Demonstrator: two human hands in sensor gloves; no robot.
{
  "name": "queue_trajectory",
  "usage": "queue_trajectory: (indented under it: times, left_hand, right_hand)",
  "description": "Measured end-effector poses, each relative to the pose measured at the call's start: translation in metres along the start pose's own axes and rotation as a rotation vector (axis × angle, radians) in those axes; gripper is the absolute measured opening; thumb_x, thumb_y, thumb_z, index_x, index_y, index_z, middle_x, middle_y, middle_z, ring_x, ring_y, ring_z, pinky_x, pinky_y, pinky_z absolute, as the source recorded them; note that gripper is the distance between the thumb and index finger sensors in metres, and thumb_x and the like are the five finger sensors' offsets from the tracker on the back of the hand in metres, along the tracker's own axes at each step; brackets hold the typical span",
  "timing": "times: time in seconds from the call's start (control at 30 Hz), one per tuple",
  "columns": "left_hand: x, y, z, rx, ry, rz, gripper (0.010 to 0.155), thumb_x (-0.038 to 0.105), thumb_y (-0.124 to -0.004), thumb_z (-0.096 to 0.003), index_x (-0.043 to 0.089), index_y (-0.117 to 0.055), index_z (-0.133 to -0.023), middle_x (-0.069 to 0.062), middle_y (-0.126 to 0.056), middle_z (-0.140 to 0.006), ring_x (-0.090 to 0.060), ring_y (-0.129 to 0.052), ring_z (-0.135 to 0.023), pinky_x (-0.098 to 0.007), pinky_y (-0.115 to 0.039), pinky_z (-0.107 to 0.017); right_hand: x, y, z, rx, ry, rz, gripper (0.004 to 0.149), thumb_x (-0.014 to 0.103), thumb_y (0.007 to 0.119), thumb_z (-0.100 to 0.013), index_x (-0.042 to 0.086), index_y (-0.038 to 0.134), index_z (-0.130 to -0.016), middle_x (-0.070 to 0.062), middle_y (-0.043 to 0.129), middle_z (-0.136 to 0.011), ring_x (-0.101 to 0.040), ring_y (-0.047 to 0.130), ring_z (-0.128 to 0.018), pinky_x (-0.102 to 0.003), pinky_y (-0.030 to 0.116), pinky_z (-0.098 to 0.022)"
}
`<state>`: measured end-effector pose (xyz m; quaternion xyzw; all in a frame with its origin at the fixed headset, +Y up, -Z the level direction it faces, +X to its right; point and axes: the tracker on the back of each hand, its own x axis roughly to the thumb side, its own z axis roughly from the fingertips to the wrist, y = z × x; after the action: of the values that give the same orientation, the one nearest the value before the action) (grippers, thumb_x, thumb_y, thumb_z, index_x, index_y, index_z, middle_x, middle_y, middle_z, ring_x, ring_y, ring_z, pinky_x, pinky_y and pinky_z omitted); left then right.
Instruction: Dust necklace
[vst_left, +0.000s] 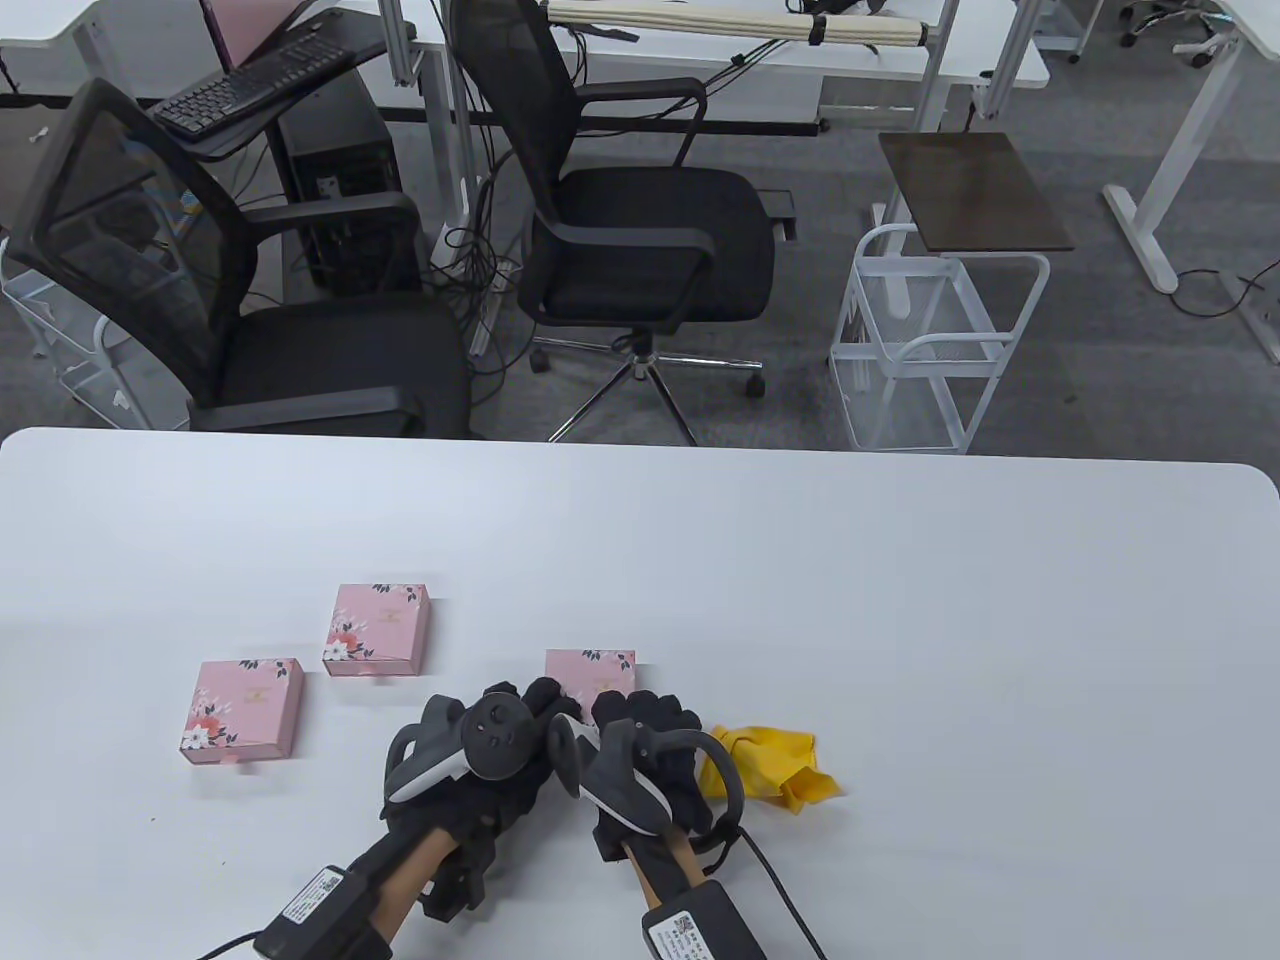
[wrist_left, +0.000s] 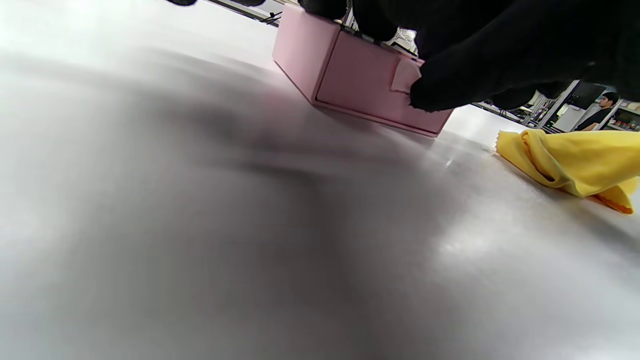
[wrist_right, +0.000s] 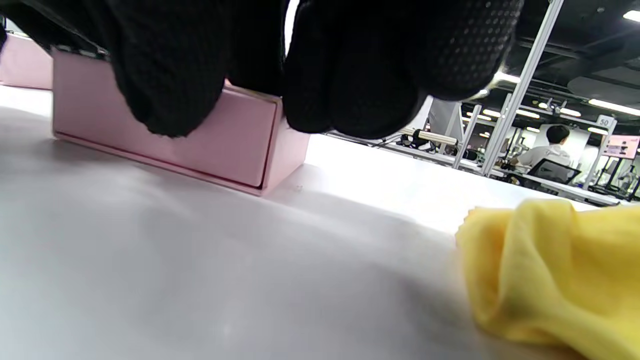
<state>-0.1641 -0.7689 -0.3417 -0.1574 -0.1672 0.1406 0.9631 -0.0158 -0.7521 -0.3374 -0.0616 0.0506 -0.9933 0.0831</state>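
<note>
A white bench (vst_left: 900, 620) fills the lower half of the table view, with two black office chairs (vst_left: 640, 230) and a white wire cart (vst_left: 935, 350) on the grey floor beyond its far edge.

Three pink floral boxes lie flat on the bench. Two of them sit apart on the left, one nearer the far edge (vst_left: 378, 628) and one closer to the person (vst_left: 243, 708). The third pink box (vst_left: 590, 675) lies near the middle, right in front of both hands.

A crumpled yellow cloth (vst_left: 775, 765) rests on the bench just to the right of the hands, touching neither the box nor, as far as the table view shows, the fingers.

The left hand (vst_left: 500, 740) reaches over the third box from the left; in the left wrist view its fingers (wrist_left: 440, 92) press against a small pink tab (wrist_left: 405, 77) on the box's near side wall, seemingly pinching it, though the thumb is hidden. The right hand (vst_left: 650, 735) lies with curled fingertips (wrist_right: 165, 100) clasping the near side and right corner of the same box in the right wrist view.

The box appears closed, with a seam around a drawer-like front panel. The necklace itself is not visible in any view; it may lie inside one of the boxes.
</note>
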Motion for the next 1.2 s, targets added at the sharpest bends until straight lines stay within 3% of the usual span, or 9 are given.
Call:
queue_trajectory:
  times: [0.13,0.33,0.43,0.53,0.6,0.67,0.8,1.0,1.2]
  left_hand:
    - [0.001,0.001,0.000,-0.009,-0.001,-0.015,0.057,0.044,-0.057,-0.0610,0.036,-0.043,-0.116,0.007,-0.030,-0.127,-0.041,-0.026,-0.111,-0.064,-0.035,-0.079]
    - [-0.001,0.026,0.017,0.071,0.040,0.000,0.065,0.052,-0.060,-0.0592,0.033,-0.037,-0.117,0.000,-0.027,-0.127,-0.046,-0.027,-0.109,-0.064,-0.034,-0.079]
    - [-0.009,0.039,0.039,0.166,0.048,0.041,0.066,0.052,-0.060,-0.0591,0.031,-0.038,-0.117,-0.002,-0.028,-0.127,-0.046,-0.029,-0.109,-0.064,-0.035,-0.078]
    - [-0.018,0.043,0.059,0.211,0.050,0.092,0.065,0.052,-0.061,-0.0593,0.031,-0.041,-0.118,-0.003,-0.029,-0.127,-0.047,-0.029,-0.109,-0.064,-0.035,-0.078]
    - [-0.021,0.042,0.066,0.210,0.050,0.106,0.065,0.053,-0.060,-0.0596,0.032,-0.041,-0.118,-0.004,-0.029,-0.127,-0.048,-0.028,-0.109,-0.065,-0.035,-0.078]
    - [-0.022,0.041,0.071,0.250,0.049,0.129,0.064,0.053,-0.061,-0.0596,0.032,-0.042,-0.118,-0.005,-0.030,-0.127,-0.047,-0.029,-0.109,-0.065,-0.035,-0.078]
    - [-0.020,0.041,0.073,0.276,0.035,0.116,0.064,0.053,-0.061,-0.0595,0.032,-0.043,-0.117,-0.005,-0.031,-0.127,-0.047,-0.030,-0.109,-0.065,-0.036,-0.078]
    - [-0.020,0.042,0.082,0.343,0.022,0.146,0.063,0.053,-0.061,-0.0594,0.031,-0.046,-0.117,-0.006,-0.034,-0.127,-0.047,-0.033,-0.109,-0.065,-0.039,-0.077]
    - [-0.019,0.039,0.087,0.351,0.021,0.114,0.063,0.052,-0.061,-0.0594,0.031,-0.046,-0.117,-0.007,-0.035,-0.126,-0.047,-0.034,-0.108,-0.064,-0.040,-0.077]
  right_hand:
    - [-0.006,-0.003,0.000,0.040,0.027,-0.067,0.043,0.038,0.088,-0.055,0.021,0.075,-0.093,-0.017,0.088,-0.085,-0.039,0.092,-0.065,-0.053,0.076,-0.056]
    - [-0.017,-0.024,-0.010,0.340,0.024,-0.197,0.055,0.045,0.075,-0.062,0.015,0.065,-0.107,-0.028,0.069,-0.106,-0.052,0.076,-0.084,-0.062,0.065,-0.065]
    - [-0.011,-0.028,-0.013,0.268,0.046,-0.274,0.063,0.049,0.069,-0.064,0.011,0.056,-0.113,-0.034,0.061,-0.109,-0.057,0.069,-0.088,-0.064,0.061,-0.067]
    - [0.003,-0.021,-0.021,0.299,0.086,-0.376,0.081,0.055,0.065,-0.064,0.002,0.037,-0.119,-0.043,0.042,-0.114,-0.068,0.056,-0.090,-0.071,0.054,-0.068]
    - [0.013,-0.013,-0.031,0.432,0.099,-0.369,0.096,0.062,0.061,-0.062,-0.001,0.017,-0.119,-0.047,0.026,-0.115,-0.074,0.048,-0.091,-0.074,0.051,-0.068]
    - [0.023,-0.007,-0.038,0.507,0.119,-0.359,0.102,0.066,0.059,-0.060,-0.005,0.010,-0.116,-0.052,0.014,-0.111,-0.078,0.041,-0.091,-0.075,0.049,-0.068]
    - [0.036,0.001,-0.040,0.501,0.155,-0.238,0.107,0.064,0.063,-0.062,-0.012,0.007,-0.112,-0.058,0.015,-0.106,-0.081,0.043,-0.087,-0.075,0.053,-0.066]
    - [0.032,0.004,-0.041,0.431,0.187,-0.242,0.100,0.056,0.072,-0.066,-0.011,0.015,-0.113,-0.058,0.027,-0.105,-0.076,0.056,-0.084,-0.072,0.060,-0.063]
    - [-0.010,-0.019,-0.050,0.359,0.193,-0.352,0.099,0.056,0.075,-0.065,-0.010,0.020,-0.114,-0.054,0.028,-0.108,-0.074,0.056,-0.086,-0.072,0.059,-0.064]
